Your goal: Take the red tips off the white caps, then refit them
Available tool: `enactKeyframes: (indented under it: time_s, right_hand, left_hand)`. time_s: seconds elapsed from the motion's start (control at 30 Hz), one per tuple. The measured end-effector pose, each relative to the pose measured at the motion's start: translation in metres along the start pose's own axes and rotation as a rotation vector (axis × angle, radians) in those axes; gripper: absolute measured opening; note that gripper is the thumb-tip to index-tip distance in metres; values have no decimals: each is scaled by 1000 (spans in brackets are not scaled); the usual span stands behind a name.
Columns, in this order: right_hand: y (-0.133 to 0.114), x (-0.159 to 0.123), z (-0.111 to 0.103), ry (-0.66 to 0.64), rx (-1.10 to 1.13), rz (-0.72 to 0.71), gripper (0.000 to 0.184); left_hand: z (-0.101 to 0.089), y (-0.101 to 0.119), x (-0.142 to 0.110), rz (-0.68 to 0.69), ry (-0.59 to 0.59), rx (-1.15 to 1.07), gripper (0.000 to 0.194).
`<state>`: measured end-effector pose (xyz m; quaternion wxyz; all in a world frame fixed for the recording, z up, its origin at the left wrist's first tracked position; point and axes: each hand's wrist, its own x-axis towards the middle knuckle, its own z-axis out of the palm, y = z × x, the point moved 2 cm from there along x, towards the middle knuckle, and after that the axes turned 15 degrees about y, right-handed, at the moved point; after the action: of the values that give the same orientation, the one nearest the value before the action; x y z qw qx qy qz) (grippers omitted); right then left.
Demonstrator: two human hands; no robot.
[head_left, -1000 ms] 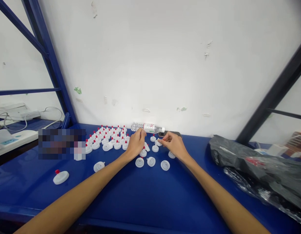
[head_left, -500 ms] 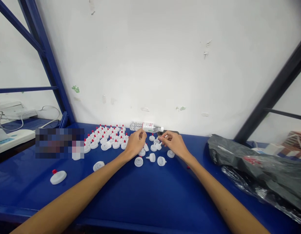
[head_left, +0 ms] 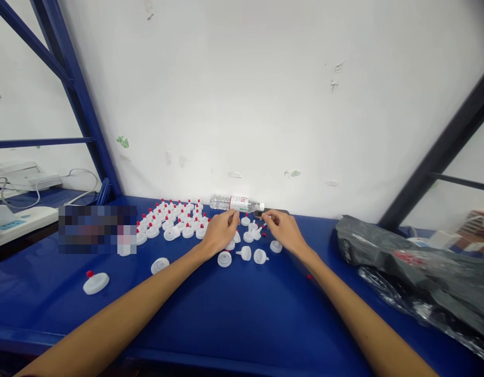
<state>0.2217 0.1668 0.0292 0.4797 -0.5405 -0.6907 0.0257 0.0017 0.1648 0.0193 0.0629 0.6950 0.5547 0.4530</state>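
Both of my hands reach forward over a blue table (head_left: 234, 314) among small white plastic caps. My left hand (head_left: 220, 232) is curled, fingertips pinched near a white cap (head_left: 230, 244) beneath it. My right hand (head_left: 283, 232) is also curled, its fingertips pinching a small white piece with a red tip (head_left: 262, 226). Between and below the hands lie loose white caps (head_left: 245, 253), some on their sides. To the left stands a cluster of several white caps with red tips (head_left: 175, 220).
A clear water bottle (head_left: 236, 202) lies against the white wall behind the hands, a dark phone (head_left: 275, 212) beside it. A black plastic bag (head_left: 414, 267) covers the right of the table. A lone red-tipped cap (head_left: 96, 282) lies at the left. Blue frame posts stand left and right.
My hands have drawn slightly closer together and a little farther forward. Two loose caps below the hands have tipped onto their sides since the earliest frame.
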Motion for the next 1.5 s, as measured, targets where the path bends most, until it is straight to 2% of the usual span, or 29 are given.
enactKeyframes:
  time_s: [0.3,0.53,0.77,0.97,1.1,1.3,1.5]
  right_hand:
    - [-7,-6,5,-15,-52,-94,29]
    - [-9,-8,6,9,-144,-215,28]
    - [-13,-9,26,-150,-202,-386,41]
    - [-17,-8,38,-203,-145,-444,40]
    - [-17,-5,36,-164,-31,-448,34]
    - [-17,0,28,3,103,-353,16]
    - [-19,-3,26,42,153,-304,22]
  left_hand:
    - [-2,4,1,43,54,94,27]
    - [-2,3,1,61,83,70,28]
    - [-7,1,4,45,139,-25,27]
    - [-10,1,5,31,171,-86,26]
    - [-9,0,5,27,181,-115,27]
    - [-10,-5,8,21,215,-142,27]
    - [-10,-5,8,28,232,-132,28]
